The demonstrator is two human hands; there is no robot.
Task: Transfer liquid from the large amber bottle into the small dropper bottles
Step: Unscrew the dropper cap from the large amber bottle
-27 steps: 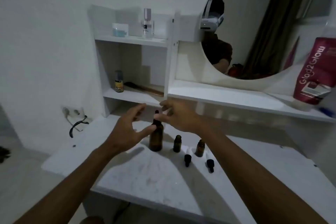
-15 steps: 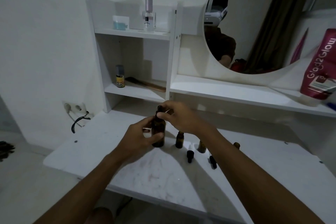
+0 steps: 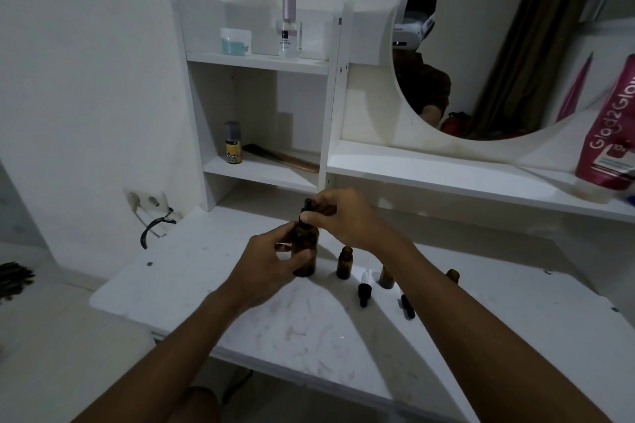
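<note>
The left hand (image 3: 271,263) is wrapped around the body of the large amber glass bottle (image 3: 304,251), fingers curled closed on it, and holds it upright on the white marbled tabletop (image 3: 302,326). The right hand (image 3: 347,220) comes in from above and pinches the bottle's black dropper cap (image 3: 307,208) between thumb and fingertips; whether the cap is loosened cannot be told.

Just to the right of that grip stands a small amber dropper bottle (image 3: 344,263), open-necked and upright. Further right, partly hidden behind the right forearm, is a second small amber bottle (image 3: 386,276), and beyond the forearm a third small amber bottle (image 3: 453,275) shows only its top. Nearer to the person than these bottles lie two loose black droppers on the tabletop: the first black dropper (image 3: 364,290) with its glass tube pointing away, and the second black dropper (image 3: 408,306) lying against the edge of the forearm.
</note>
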